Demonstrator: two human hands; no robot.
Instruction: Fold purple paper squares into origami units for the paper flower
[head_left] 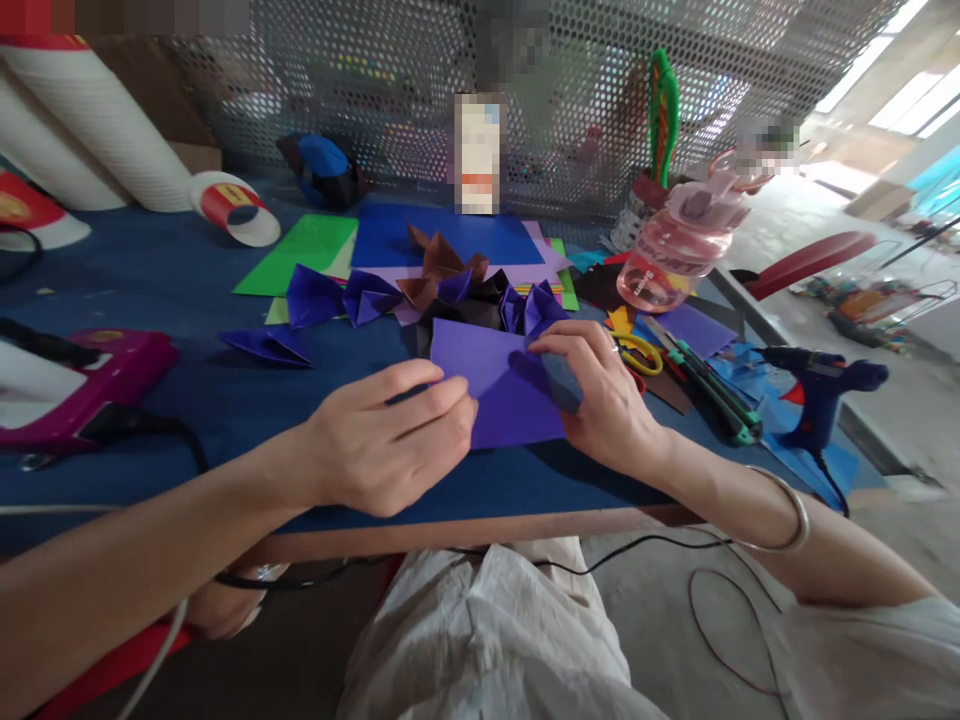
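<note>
Purple sheet (499,395) is btwn both hands, nr front of the blue tabletop (255,420). Nearest: white cloth (487,640) over the person's lap, w/ a thin black cord (637,543) running just under the table edge. Next, L hand (394,435): fingers bent & close together, tips at sheet's L edge; thumb hidden, so can't tell if it's pinching. R hand (600,390): curved, index at sheet's upper R corner, thumb lower down the R edge, gap btwn them; can't tell how firm the hold is. Bangle (801,520) on R forearm.

Far L side: magenta device (142,365) w/ black lead. R side: dark blue glue gun (817,390), then green & black cutter (709,385), yellow-handled scissors (646,350) just beside R hand. Beyond sheet: single folded purple piece (270,346) to L, then a cluster of purple, black & brown folded pcs (442,262). Behind those, green sheet (300,255) & blue sheet (450,235), flat. Pink bottle (675,255) upright on R. Back L: paper cup (262,228) on its side, nr stacked cups (112,120). Farthest: perforated metal panel (405,100).
</note>
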